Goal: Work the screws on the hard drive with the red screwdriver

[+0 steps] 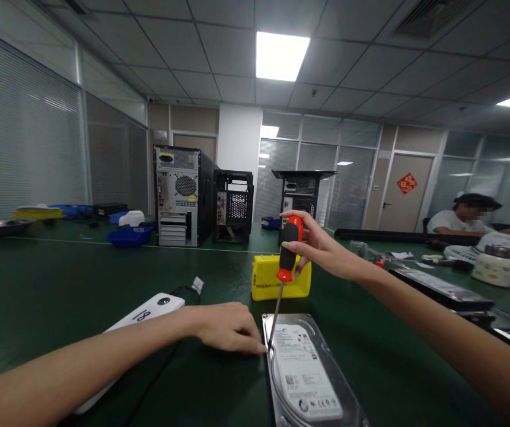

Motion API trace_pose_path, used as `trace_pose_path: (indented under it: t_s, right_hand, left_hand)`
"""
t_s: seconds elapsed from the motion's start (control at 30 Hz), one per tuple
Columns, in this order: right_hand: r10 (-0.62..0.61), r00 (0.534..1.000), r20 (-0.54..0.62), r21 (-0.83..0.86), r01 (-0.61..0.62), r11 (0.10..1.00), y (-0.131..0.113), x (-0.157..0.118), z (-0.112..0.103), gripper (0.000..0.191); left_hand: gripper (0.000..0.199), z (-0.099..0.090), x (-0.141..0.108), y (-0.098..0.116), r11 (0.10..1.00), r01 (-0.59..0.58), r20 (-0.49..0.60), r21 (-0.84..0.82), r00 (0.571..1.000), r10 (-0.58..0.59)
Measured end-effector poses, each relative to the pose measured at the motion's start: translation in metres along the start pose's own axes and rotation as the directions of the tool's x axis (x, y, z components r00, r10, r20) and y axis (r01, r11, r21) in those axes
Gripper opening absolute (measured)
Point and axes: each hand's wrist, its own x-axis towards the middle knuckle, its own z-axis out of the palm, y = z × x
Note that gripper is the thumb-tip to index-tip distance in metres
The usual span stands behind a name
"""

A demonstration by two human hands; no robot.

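Observation:
A silver hard drive (306,373) with a white label lies flat on the green table (219,391). My right hand (312,243) is closed round the red and black handle of a screwdriver (287,249), whose shaft slants down to the drive's left edge near its far end. Beside that tip, my left hand (232,328) touches the drive's left edge with its fingertips; the fingers are curled together, and whether something small is between them is hidden. A yellow bin (261,287) stands just behind the drive.
A white power strip (148,314) marked 18 lies under my left forearm. Computer cases (179,196) stand farther back, with a blue bin (129,237) left of them. More drives (446,289) and a jar (495,265) are at the right, where a person (462,219) sits.

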Motion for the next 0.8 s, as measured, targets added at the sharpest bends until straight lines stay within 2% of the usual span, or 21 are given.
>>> trace_pose_path:
  t_s: [0.33,0.47,0.63,0.8]
  right_hand:
    - [-0.042,0.999,-0.001,-0.015,0.042,0.999,-0.003,0.001,0.003,0.052]
    - [-0.11,0.994,-0.001,0.004,0.11,0.994,-0.006,0.004,0.003,0.045]
    - [-0.126,0.988,0.091,0.18,0.108,0.978,-0.013,0.006,0.007,0.041]
    - [-0.106,0.994,0.027,0.343,0.091,0.935,-0.007,0.011,0.023,0.046]
  left_hand:
    - [0.035,-0.001,-0.001,0.001,1.0,0.003,0.019,-0.012,1.0,-0.003]
    - [0.035,0.0,-0.001,0.0,0.999,-0.001,0.021,-0.032,1.0,0.002]
    - [0.034,0.001,0.001,-0.001,0.999,0.0,0.025,-0.04,1.0,0.001]
    - [0.036,0.002,0.002,-0.002,1.0,-0.007,0.007,-0.027,1.0,0.007]
